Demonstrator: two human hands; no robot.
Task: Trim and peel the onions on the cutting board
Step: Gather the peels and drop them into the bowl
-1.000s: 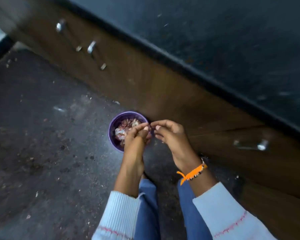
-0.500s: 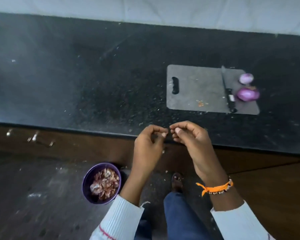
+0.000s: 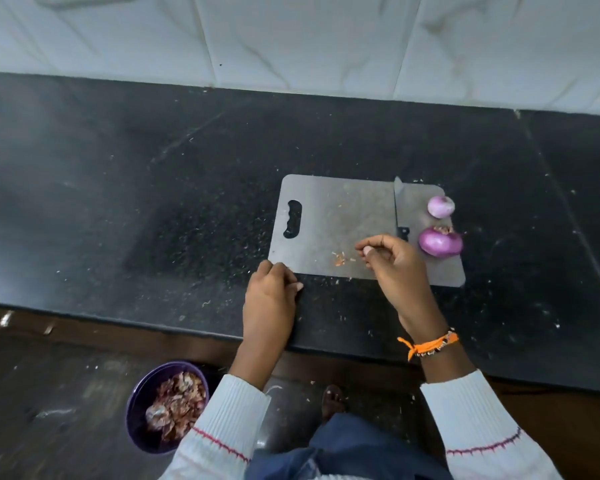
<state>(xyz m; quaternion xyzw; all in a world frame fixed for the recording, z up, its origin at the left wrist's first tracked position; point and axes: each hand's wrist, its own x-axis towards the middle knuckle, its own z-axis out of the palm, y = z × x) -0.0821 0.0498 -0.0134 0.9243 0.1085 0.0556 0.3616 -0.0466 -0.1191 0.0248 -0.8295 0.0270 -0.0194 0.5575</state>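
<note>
Hands: left hand (image 3: 271, 299) rests on cutting board (image 3: 329, 216) corner; right hand (image 3: 392, 261) loosely curled, nothing held.
Next: knife (image 3: 398, 209) to be gripped, larger onion (image 3: 440, 242) steadied.

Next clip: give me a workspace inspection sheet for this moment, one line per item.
Surface: black counter, speckled with small scraps.
Job's things: grey cutting board; small peeled onion and larger onion at its right end; knife lying beside them.
Clutter: orange bits on the board.
Grips: left hand touches the board's near-left corner; right hand loosely curled over the board, holding nothing visible.
Cables: nothing seen.
Surroundings: purple bowl of peels on the floor; white tiled wall.
</note>
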